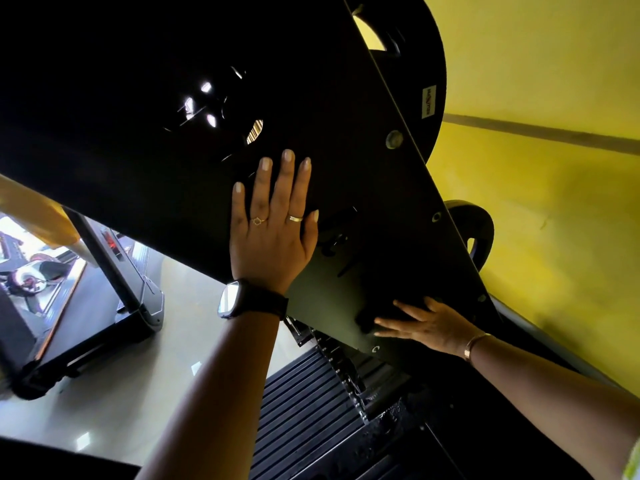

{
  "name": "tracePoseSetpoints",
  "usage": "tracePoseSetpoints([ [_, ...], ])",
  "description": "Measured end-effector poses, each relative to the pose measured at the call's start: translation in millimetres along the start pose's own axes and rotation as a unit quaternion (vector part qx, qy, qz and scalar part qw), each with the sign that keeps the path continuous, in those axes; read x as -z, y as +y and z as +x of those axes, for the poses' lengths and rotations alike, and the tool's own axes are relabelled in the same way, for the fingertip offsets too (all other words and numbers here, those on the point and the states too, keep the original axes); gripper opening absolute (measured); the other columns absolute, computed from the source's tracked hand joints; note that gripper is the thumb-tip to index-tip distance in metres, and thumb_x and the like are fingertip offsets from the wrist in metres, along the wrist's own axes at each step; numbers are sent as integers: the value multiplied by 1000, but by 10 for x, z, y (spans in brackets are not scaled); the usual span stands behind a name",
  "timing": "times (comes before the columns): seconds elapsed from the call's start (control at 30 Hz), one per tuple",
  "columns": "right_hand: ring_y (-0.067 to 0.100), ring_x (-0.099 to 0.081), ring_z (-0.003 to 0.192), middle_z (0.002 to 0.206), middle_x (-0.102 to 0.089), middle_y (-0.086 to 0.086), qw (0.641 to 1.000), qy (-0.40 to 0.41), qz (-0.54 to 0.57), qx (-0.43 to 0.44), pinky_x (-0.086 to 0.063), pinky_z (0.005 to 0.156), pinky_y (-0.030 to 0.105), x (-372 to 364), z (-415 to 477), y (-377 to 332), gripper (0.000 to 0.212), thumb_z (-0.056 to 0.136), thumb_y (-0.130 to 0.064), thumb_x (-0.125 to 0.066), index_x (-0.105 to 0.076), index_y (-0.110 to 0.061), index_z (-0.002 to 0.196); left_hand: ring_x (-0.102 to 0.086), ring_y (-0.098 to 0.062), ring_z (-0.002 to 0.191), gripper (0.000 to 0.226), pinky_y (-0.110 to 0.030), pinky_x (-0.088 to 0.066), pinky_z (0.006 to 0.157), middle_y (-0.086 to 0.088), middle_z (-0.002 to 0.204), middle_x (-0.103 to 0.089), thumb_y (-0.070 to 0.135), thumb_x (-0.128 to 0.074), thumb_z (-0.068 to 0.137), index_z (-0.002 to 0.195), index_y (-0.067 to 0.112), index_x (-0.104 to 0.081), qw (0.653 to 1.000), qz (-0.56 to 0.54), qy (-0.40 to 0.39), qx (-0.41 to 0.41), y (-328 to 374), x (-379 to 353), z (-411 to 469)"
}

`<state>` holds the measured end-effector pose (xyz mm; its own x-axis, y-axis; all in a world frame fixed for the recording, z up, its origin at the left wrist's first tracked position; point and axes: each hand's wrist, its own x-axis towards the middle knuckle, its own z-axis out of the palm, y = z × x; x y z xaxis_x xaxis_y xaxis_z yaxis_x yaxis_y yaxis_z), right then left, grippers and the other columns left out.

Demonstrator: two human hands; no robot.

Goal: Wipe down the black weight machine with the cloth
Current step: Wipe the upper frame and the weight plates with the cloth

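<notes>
The black weight machine (pixel 173 116) fills the upper half of the head view as a broad, slanted dark panel with bolt holes and cut-outs. My left hand (pixel 273 237) lies flat on its lower middle, fingers straight and spread, with a black watch on the wrist. My right hand (pixel 433 327) reaches in from the lower right and presses a dark cloth (pixel 377 311) against the panel's lower part with outstretched fingers. The cloth is almost as dark as the panel, so its outline is hard to make out.
A yellow wall (pixel 554 202) stands close behind the machine on the right. A black ribbed footplate (pixel 304 410) lies below my arms. A treadmill (pixel 104 306) stands on the glossy pale floor (pixel 156 375) at the left. A black rounded part (pixel 474 230) juts out beyond the panel's right edge.
</notes>
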<state>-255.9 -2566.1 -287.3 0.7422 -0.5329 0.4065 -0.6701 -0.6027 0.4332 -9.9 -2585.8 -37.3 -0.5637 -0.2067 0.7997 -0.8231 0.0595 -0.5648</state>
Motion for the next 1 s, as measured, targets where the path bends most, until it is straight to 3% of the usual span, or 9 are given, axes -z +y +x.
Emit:
tracePoseSetpoints([
  [0.13, 34, -41, 116, 143, -34, -2, 979, 91, 19, -181, -53, 71, 47, 247, 214, 175, 122, 52, -25, -89, -14, -35, 148, -23, -27, 142, 61, -43, -4, 119, -7, 154, -23, 41, -36, 101, 154, 16, -17, 1000, -5, 7, -3, 10, -1, -3],
  [0.27, 38, -33, 120, 141, -33, 7, 896, 284, 48, -338, -47, 80, 53, 764, 765, 396, 88, 72, -26, -71, -19, -23, 142, -22, -26, 142, 62, -43, -4, 119, -7, 155, -23, 41, -37, 101, 154, 17, -15, 1000, -9, 10, -4, 7, -9, -7],
  [0.33, 36, -31, 125, 144, -28, 9, 857, 346, 83, -373, -41, 89, 49, 1032, 1083, 446, 74, 82, -28, -56, -15, -20, 144, -22, -26, 143, 63, -43, -4, 119, -7, 156, -22, 41, -37, 101, 154, 17, -14, 1000, -5, 10, -3, 10, -6, -12],
  [0.4, 35, -31, 129, 145, -26, 10, 849, 375, 107, -356, -35, 92, 44, 1209, 1290, 399, 71, 85, -31, -51, -13, -19, 144, -20, -26, 143, 63, -43, -4, 119, -7, 156, -21, 41, -36, 101, 155, 17, -13, 1000, -4, 6, -3, 18, 4, -21],
  [0.57, 30, -15, 146, 158, -17, 3, 907, 333, 72, -249, -28, 105, 47, 827, 1143, -17, 78, 89, -45, -50, -9, -28, 153, -16, -26, 145, 62, -43, -2, 119, -7, 157, -21, 42, -34, 102, 155, 17, -14, 1000, 4, 1, -6, 16, -4, -18],
  [0.63, 30, -6, 149, 159, -13, 2, 924, 276, 41, -261, -19, 111, 55, 477, 928, -187, 82, 89, -54, -48, -6, -28, 155, -11, -26, 145, 63, -43, -1, 119, -8, 157, -20, 42, -33, 102, 155, 17, -12, 1000, 1, -1, -4, 16, -1, -13],
  [0.73, 38, -22, 140, 155, -22, 5, 918, 190, 60, -344, -35, 95, 70, 174, 618, -287, 68, 92, -59, -40, -26, -23, 147, -9, -26, 145, 63, -43, 0, 119, -8, 157, -20, 41, -32, 102, 155, 16, -10, 1000, -3, -3, -5, 18, 0, -13],
  [0.83, 43, -28, 131, 144, -31, 14, 868, 183, 133, -441, -42, 89, 65, 191, 535, -166, 56, 99, -53, -26, -36, -11, 136, -11, -26, 145, 62, -44, 0, 119, -8, 156, -21, 41, -33, 102, 155, 16, -13, 1000, -3, 1, -6, 20, 0, -18],
  [1.0, 36, -29, 136, 154, -27, 15, 732, 306, 216, -569, -22, 109, 39, 790, 1071, 197, 60, 102, -50, -18, -19, -14, 149, -18, -27, 143, 60, -44, -3, 119, -8, 155, -22, 41, -31, 102, 154, 16, -15, 1000, -1, 5, -12, 7, -10, -16],
])
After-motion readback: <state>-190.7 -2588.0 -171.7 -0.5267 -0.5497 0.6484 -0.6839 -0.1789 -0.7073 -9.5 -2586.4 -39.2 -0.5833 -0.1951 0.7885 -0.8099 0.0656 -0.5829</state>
